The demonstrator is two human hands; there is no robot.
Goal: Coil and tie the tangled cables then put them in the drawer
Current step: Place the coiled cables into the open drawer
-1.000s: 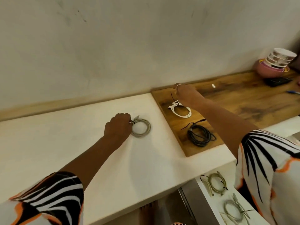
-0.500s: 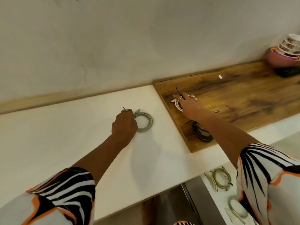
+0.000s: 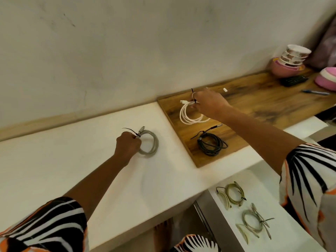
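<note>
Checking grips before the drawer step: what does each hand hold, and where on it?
The left hand grips the grey coil at its zip-tied bunch. The right hand pinches the white coil at its tied top.

The fingertips of the left hand (image 3: 128,144) are turned away from the camera, so the grip on the grey cable coil (image 3: 150,142) cannot be made out, and the near side of that coil is covered by the knuckles. Part of the white cable coil (image 3: 189,115) is hidden under the right hand (image 3: 209,104). The open drawer (image 3: 269,188) below the right forearm is cut off by the bottom edge and partly covered by the striped sleeve (image 3: 309,179). The pink object (image 3: 326,79) far beyond the right hand is cropped by the right edge and cannot be identified
</note>
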